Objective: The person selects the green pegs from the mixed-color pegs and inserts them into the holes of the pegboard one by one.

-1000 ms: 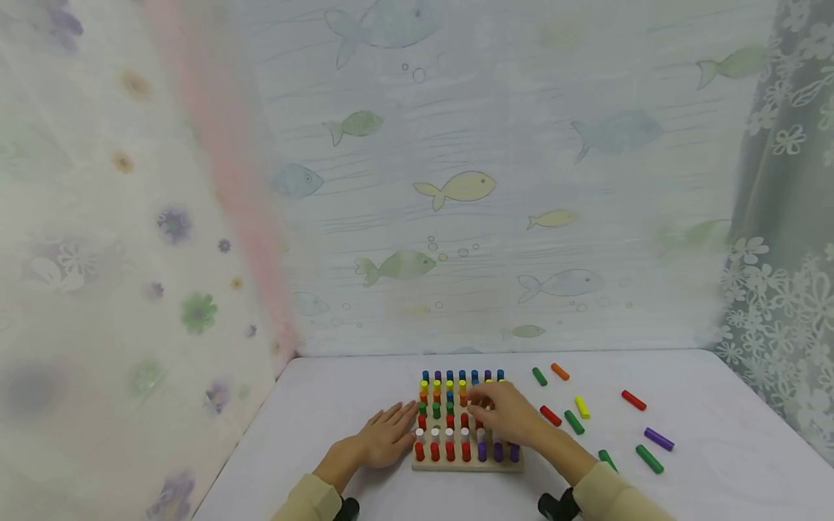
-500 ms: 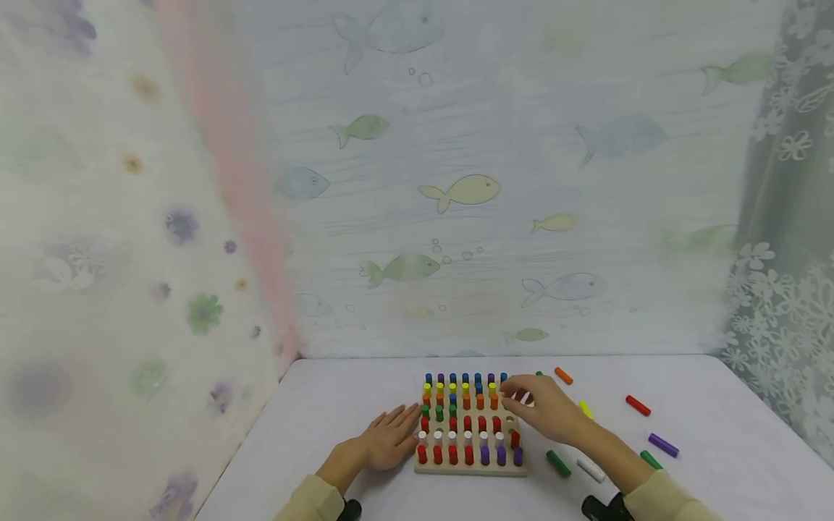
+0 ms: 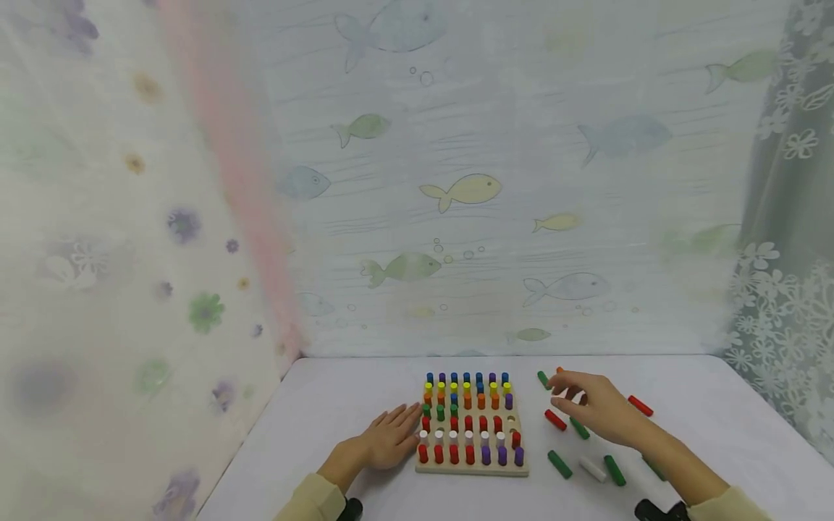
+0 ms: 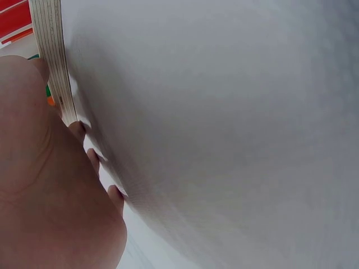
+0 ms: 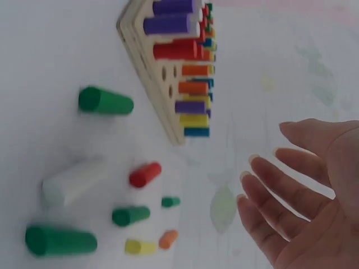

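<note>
Fingers [image 3: 565, 391] of the right hand [image 3: 596, 412] spread apart, empty, hovering over loose pegs [image 3: 556, 420]; left hand [image 3: 389, 438] lies flat, fingertips against the pegboard [image 3: 472, 469].

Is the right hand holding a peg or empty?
Empty: the right hand shows spread fingers and a bare palm above the loose pegs.
</note>
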Demonstrator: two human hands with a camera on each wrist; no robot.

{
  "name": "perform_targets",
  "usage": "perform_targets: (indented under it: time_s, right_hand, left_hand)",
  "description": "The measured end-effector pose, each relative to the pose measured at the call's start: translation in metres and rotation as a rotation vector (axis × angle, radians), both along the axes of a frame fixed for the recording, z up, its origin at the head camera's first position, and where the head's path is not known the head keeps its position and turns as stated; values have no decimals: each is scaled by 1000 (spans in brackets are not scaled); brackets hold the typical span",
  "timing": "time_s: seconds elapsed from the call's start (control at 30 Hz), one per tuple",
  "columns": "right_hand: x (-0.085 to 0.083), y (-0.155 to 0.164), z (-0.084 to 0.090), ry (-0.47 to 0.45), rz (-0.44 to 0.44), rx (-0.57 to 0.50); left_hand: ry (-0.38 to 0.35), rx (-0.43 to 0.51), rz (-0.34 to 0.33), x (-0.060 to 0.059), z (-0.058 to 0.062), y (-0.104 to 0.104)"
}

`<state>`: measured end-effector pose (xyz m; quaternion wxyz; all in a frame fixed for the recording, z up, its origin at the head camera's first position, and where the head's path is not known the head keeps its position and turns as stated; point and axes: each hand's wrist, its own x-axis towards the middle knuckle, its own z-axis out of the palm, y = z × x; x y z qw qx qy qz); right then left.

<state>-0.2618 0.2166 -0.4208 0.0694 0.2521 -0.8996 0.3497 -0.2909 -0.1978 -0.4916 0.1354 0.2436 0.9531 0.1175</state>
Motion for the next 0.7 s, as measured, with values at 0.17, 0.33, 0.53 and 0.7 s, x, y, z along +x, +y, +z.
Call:
perform_targets:
  time_s: [0.17,0.33,0.53,0.7]
  right_hand:
    - [6,30,1,-61,-14,19]
    - [10,61,-1,-134,-50,62]
    - [12,88,-10,-224,-84,134]
    - [16,102,-21,-320,-75,144]
  left_hand:
    - [-13,-24,11,2,8,4]
    - [-4,-31,0,0,7,4]
    - [4,-15,4,1,5,3]
    - [-4,-12,17,1,4,3]
